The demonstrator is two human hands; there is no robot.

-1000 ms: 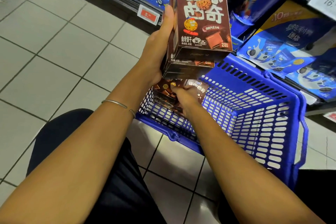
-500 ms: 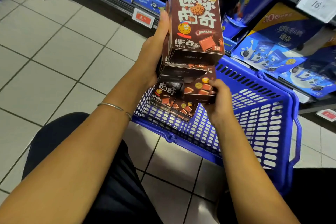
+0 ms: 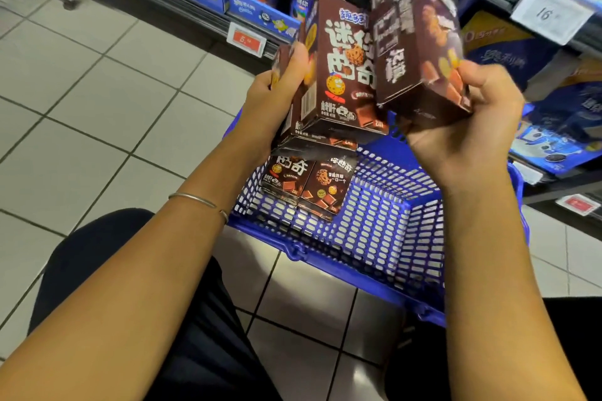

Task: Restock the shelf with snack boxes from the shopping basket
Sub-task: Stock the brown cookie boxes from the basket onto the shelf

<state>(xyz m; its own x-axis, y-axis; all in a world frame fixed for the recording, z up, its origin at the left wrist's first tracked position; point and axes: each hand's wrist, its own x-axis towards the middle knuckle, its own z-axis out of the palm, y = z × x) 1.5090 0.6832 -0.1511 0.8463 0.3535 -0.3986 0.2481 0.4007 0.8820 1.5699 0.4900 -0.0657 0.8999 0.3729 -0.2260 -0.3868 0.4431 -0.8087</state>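
Note:
My left hand (image 3: 280, 91) grips a stack of brown cookie snack boxes (image 3: 338, 75) upright above the blue shopping basket (image 3: 374, 238). My right hand (image 3: 462, 127) holds another brown snack box (image 3: 413, 29), lifted and blurred, right beside the stack. Two more brown boxes (image 3: 306, 185) lie in the basket's far left corner. The shelf (image 3: 202, 6) with blue snack packs runs across the top.
Blue cookie packs (image 3: 560, 114) fill the lower shelf at right. A red price tag (image 3: 246, 39) and a white price tag (image 3: 550, 15) hang on shelf edges. Tiled floor (image 3: 81, 107) stretches to the left. My dark-trousered knees (image 3: 97, 254) flank the basket.
My right hand has taken a brown box out of the basket and raised it beside the stack held in my left hand. The view has tilted slightly upward.

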